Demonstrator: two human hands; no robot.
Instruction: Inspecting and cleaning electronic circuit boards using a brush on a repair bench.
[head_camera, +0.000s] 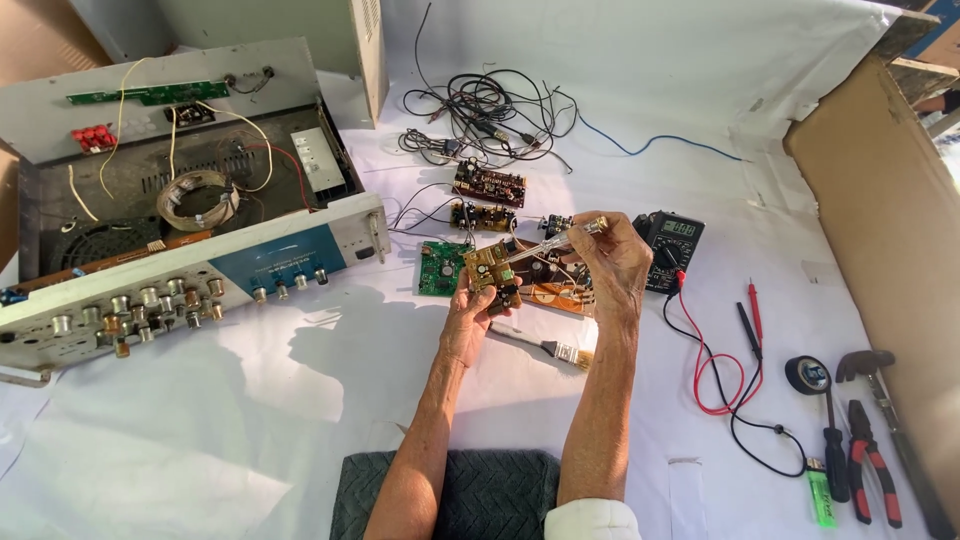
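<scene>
White-sheeted table (250, 420): left hand (468, 318) gripping small circuit board (490, 268), right hand (617, 262) pinching clear-handled screwdriver (555, 241).

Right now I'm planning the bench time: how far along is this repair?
Done: the amplifier case lies open, boards out. In hand: left hand holds a small circuit board, right hand a clear-handled tool. Left: nothing refitted.

Single head view, worn on my head, looking steeply down over my forearms at white-covered table (300, 420), close range, facing forward.
</scene>
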